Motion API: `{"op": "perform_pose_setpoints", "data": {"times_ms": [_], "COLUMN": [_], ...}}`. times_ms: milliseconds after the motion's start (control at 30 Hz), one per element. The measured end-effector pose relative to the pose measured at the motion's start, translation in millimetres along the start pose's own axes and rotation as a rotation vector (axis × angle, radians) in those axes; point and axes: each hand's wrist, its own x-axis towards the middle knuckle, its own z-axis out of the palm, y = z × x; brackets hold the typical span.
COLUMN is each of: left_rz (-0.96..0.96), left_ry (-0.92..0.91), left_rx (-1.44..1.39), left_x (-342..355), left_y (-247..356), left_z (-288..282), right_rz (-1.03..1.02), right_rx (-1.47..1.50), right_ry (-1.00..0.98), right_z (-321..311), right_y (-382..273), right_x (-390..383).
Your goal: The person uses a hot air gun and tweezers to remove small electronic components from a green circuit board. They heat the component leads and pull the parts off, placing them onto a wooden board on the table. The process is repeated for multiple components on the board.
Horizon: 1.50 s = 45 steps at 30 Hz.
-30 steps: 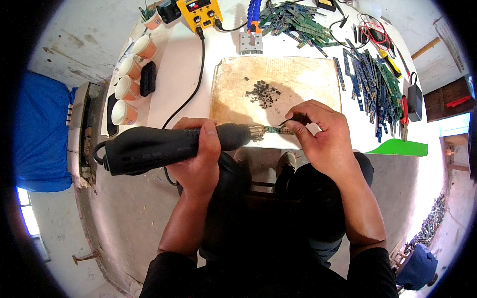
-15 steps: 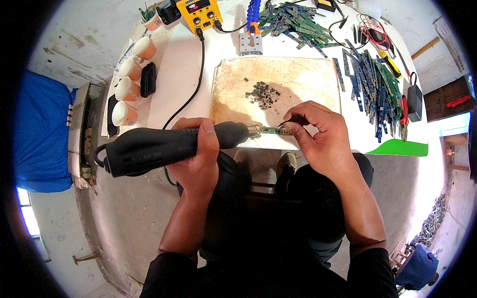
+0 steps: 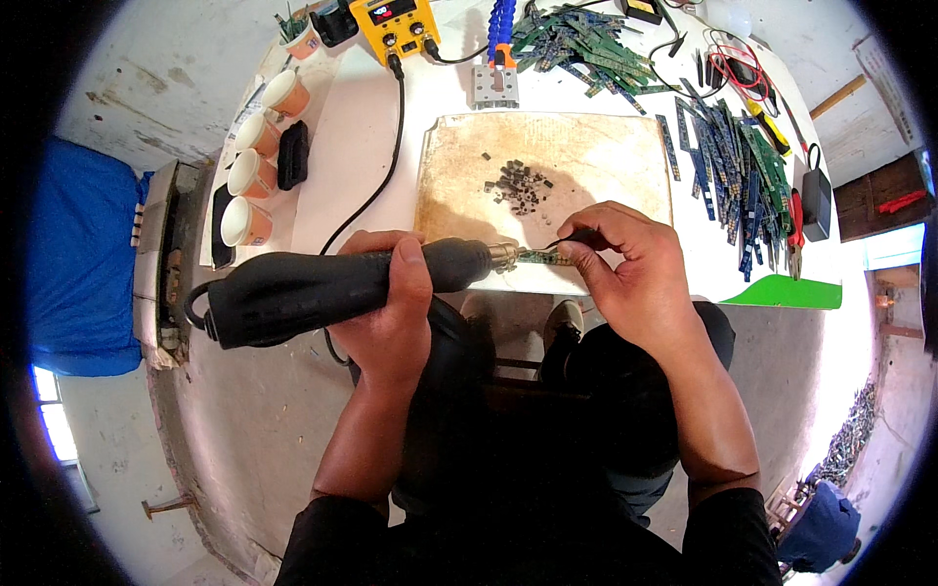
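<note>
Barely anything's moved. Left hand (image 3: pixel 396 327) grips heat gun (image 3: pixel 303 298) left of sideways circuit strip (image 3: pixel 535 257); right hand (image 3: pixel 637 269), nearer it, pinches tweezers (image 3: pixel 580 235).

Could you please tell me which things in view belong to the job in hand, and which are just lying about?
Seemingly in the job:
heat gun in left hand
tweezers in right hand
circuit strip at the nozzle
board
chips
strip piles
yellow station

Probably just lying about:
paper cups
pliers
yellow-handled tool
black box
</note>
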Motion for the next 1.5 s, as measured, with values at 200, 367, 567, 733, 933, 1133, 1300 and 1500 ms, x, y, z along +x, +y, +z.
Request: {"op": "perform_pose_setpoints", "data": {"times_ms": [200, 367, 567, 733, 933, 1133, 1300, 1500], "left_rz": [-0.017, -0.032, -0.04, -0.047, -0.008, 0.082, 0.054, 0.101], "left_ry": [-0.006, -0.001, 0.001, -0.021, -0.019, -0.033, 0.004, -0.027], "left_rx": [0.003, 0.001, -0.006, 0.037, -0.008, 0.128, 0.08, 0.036], "left_x": [-0.1, 0.2, -1.0, -1.0, -0.5, -1.0, -1.4, -1.0], "left_y": [2.6, 0.8, 2.4, 2.9, 3.1, -1.7, -1.1, -1.0], "left_z": [0.1, -0.2, 1.4, 0.2, 1.4, -2.3, -1.6, 0.3], "right_rz": [0.043, 0.017, 0.05, 0.043, 0.015, -0.003, -0.004, -0.014], "right_rx": [0.008, -0.018, -0.007, 0.005, -0.022, -0.029, -0.038, -0.029], "right_ry": [0.017, 0.066, 0.069, 0.088, 0.08, 0.063, 0.057, 0.054], "right_z": [-0.8, -7.4, -4.7, -1.0, -1.4, -1.4, -2.3, -0.9], "right_y": [2.4, 7.5, 1.4, 3.2, 2.8, 3.1, 2.2, 2.4], "right_x": [-2.4, -5.2, -17.0, -15.8, -13.2, -13.2, -12.6, -11.3]}}
